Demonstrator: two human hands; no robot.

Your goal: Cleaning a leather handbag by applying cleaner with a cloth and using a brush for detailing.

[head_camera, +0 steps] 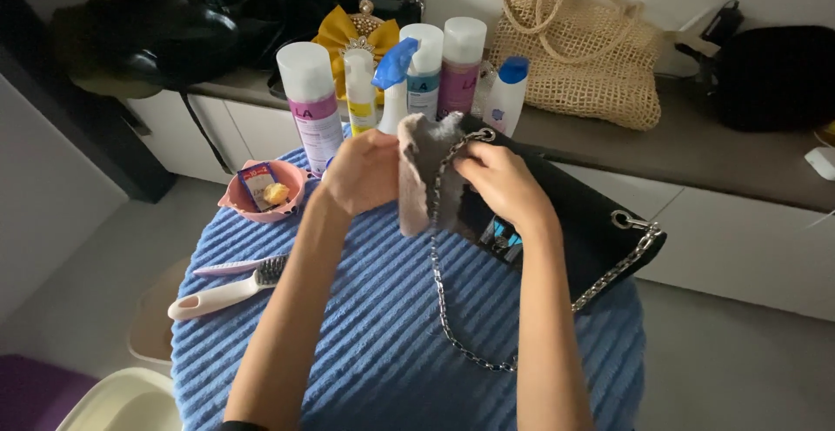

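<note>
My left hand was closed on the near edge of a grey cloth, fingers curled around the fabric so that it hung upright between both hands. My right hand was pinched on the silver chain of a black handbag, close to where the chain met the bag's top corner, with the fingertips pressed against the cloth's far edge. Whether the right fingers also gripped the cloth itself I could not tell. From that grasp the chain dropped below my fingers in a long loop over the blue ribbed cover and climbed back to a ring at the bag's far end. The bag lay tilted under and beyond my right hand, partly resting on the cover, partly hanging past its edge.

Just beyond my fingers stood a cluster of bottles, several white with coloured labels, one with a blue spray head. Beyond my left hand and outward sat a pink bowl holding small items. Nearer to me on that side lay a brush with a white handle, and beside it a flat lilac tool I could not identify. Farther beyond the bottles, a counter carried a woven straw bag, a yellow bow-topped piece and dark bags.
</note>
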